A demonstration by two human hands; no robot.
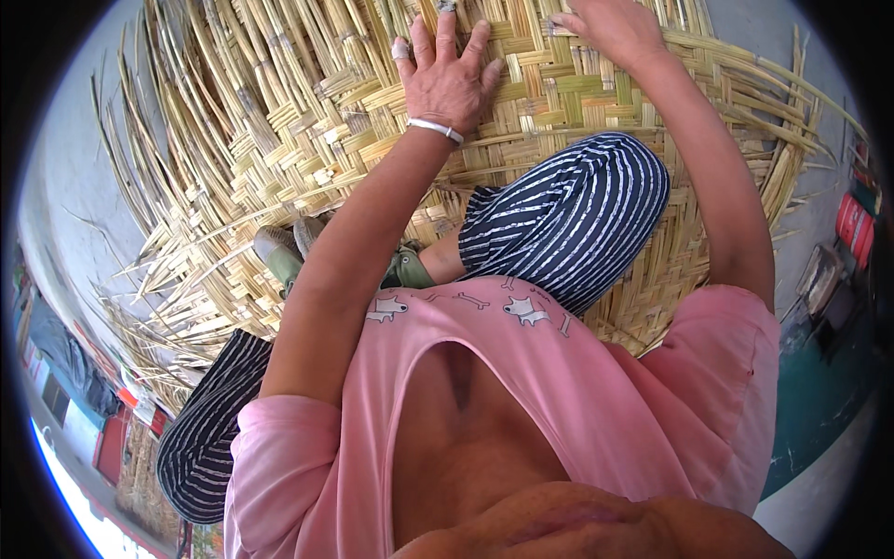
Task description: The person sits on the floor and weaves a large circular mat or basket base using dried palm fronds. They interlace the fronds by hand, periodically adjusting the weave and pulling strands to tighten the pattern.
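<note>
My left hand (444,82) lies flat with its fingers spread on a large woven mat (521,88) of split, straw-coloured strips. Pale wraps cover parts of two of its fingers, and a white bangle (435,129) circles the wrist. At the top edge, my right hand (616,33) rests over the mat to the right, thumb pointing left. The picture's edge cuts off most of its fingers, so whether they grip a strip cannot be seen. Under both hands the weave is tight, with a few greener strips among the yellow ones.
Long unwoven strips (172,121) fan out at the mat's left, and loose ends (796,121) stick out at the right. My legs in striped trousers (568,214) are folded on the mat. Grey floor (79,200) borders it. Red items (854,228) stand at the far right.
</note>
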